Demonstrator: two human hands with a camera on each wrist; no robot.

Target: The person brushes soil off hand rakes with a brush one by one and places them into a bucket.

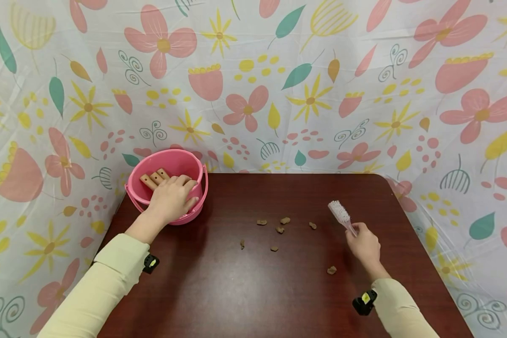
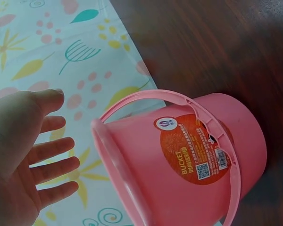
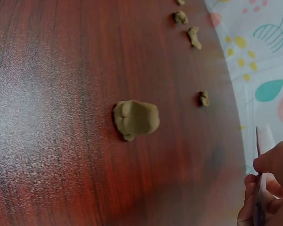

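My left hand (image 1: 172,199) hovers over the near rim of a pink plastic bucket (image 1: 188,218) at the table's back left. In the left wrist view its fingers spread loosely with nothing between them, apart from the bucket wall (image 2: 141,146). Three wooden handles (image 1: 149,181) with holes in their ends stick up inside the bucket; their lower parts are hidden. On the right, my right hand (image 1: 365,246) grips a white-bristled brush (image 1: 339,211) by its handle, bristle end raised away from me. Nearest to it lies a brown clay-like lump (image 1: 331,270), hollowed on top in the right wrist view.
Several more small brown lumps (image 1: 285,220) are scattered across the middle of the dark wooden table (image 1: 232,291). A flower-printed curtain (image 1: 253,94) hangs close behind the table and along its sides. The bucket's pink carrying handle (image 2: 226,146) hangs down against its wall.
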